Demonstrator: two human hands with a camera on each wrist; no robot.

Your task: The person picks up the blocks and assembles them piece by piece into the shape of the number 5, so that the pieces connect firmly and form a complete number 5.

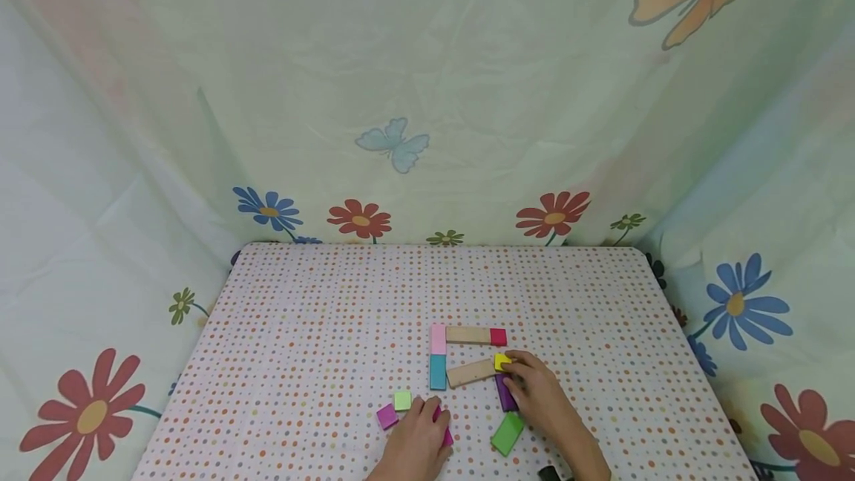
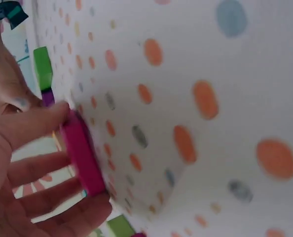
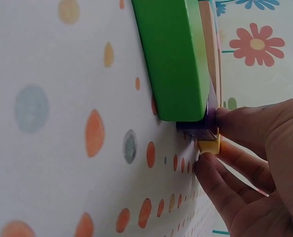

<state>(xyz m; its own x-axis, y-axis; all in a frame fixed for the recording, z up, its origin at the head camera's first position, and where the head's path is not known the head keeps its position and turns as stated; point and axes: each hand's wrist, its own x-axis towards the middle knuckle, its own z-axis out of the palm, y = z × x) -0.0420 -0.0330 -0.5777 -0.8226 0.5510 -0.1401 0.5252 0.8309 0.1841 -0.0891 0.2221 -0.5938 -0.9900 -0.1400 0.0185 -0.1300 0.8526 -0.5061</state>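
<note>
My left hand (image 1: 414,440) pinches a magenta block (image 2: 82,153) on the table, its thumb at one end and fingertips along the other end and side. Left of this hand lie a light green cube (image 1: 402,401) and a magenta cube (image 1: 387,416). My right hand (image 1: 539,392) has its fingers at a small yellow block (image 1: 502,363), while its thumb touches the purple block (image 3: 205,126) beside it. A green block (image 1: 508,433) adjoins the purple one's near end. The yellow block meets the right end of a slanted plain wooden block (image 1: 470,372).
A pink block (image 1: 438,338) and a teal block (image 1: 437,372) stand in line, left of the wooden ones. Farther back, a second wooden block (image 1: 467,335) ends at a red cube (image 1: 498,337). The dotted tabletop (image 1: 320,318) meets a flowered curtain (image 1: 467,191) behind.
</note>
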